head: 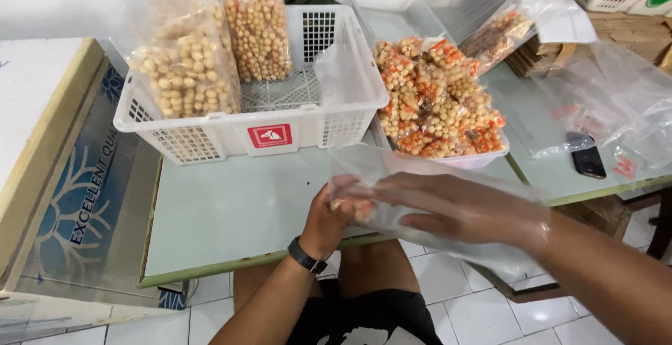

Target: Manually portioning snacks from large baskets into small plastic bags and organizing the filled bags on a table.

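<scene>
two hands (392,212) meet over the table edge (231,264), right reaching inside a clear bag (392,170), left gripping it.

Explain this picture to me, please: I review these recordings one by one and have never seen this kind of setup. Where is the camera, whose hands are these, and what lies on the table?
There is no machine here. The single view comes from a camera worn on a person's head, looking down at their own two bare hands. The left hand, with a black wristband, and the right hand hold a clear plastic bag with a few small round snacks at its bottom; the right hand is inside the bag. On the pale green table stands a white basket holding filled bags of round snacks. Beside it a white tray is heaped with orange-and-tan snack packets. Further right lie empty clear bags and a dark phone.
</scene>
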